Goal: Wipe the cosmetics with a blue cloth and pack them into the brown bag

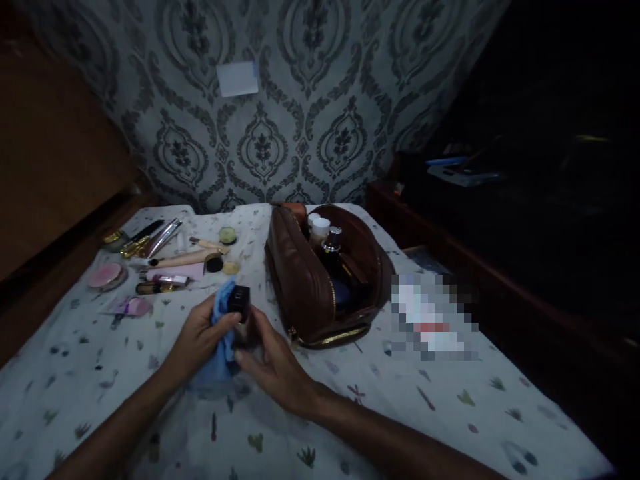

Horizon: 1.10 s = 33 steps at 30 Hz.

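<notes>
My left hand (200, 337) grips a blue cloth (220, 353) and presses it against a small bottle with a black cap (239, 301). My right hand (273, 360) holds the bottle's lower part from the right side. Both hands hover just above the patterned white sheet (400, 413), a little left of an open brown leather pouch (300, 280). Inside the pouch stand several bottles (325, 240) with white and silver tops.
Several cosmetics lie at the back left: a pink compact (106, 275), tubes and pencils (165, 250), a small green jar (227, 235). A blurred-out packet (430, 320) lies right of the pouch. Dark wooden furniture (480, 253) borders the right side, a patterned wall (280, 120) the back.
</notes>
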### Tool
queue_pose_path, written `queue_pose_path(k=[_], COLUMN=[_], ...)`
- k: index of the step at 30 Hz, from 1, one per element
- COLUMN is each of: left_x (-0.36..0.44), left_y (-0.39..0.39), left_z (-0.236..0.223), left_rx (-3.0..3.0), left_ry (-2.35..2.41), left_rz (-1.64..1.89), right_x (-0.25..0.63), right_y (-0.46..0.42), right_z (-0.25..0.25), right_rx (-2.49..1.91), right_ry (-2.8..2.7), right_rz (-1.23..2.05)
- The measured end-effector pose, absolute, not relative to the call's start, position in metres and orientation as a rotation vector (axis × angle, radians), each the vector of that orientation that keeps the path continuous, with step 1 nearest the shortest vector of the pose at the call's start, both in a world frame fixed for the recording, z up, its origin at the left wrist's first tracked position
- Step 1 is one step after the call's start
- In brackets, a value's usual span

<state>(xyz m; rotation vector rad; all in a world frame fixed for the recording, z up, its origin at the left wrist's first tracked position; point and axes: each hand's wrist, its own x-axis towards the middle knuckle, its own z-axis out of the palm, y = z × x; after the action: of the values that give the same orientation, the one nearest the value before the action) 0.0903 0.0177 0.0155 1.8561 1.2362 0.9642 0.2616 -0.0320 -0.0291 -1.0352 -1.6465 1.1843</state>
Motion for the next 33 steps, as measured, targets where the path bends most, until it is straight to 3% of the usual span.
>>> queue_pose_path(k=[7, 14, 23, 33], left_x=[0.091, 0.071, 0.081, 0.082], left_y=[0.007, 0.012, -0.010, -0.012], left_z=[0.007, 0.011, 0.001, -0.001], left_rx=[1.537, 1.141, 2.207, 2.187], left_ry=[1.280, 1.202, 0.903, 1.007], left_rz=[0.990, 1.310, 1.056, 1.123], right_x=[0.260, 0.264, 0.264, 0.260], right_y=[-0.041, -0.047, -0.051, -0.054], right_z=[-0.038, -0.033, -0.030, -0.033], right_rx=[-0.932, -1.051, -0.908, -0.921], right_ry=[-1.538, -1.606, -1.625, -1.745], right_rz=[1.255, 1.150, 1.190, 1.233])
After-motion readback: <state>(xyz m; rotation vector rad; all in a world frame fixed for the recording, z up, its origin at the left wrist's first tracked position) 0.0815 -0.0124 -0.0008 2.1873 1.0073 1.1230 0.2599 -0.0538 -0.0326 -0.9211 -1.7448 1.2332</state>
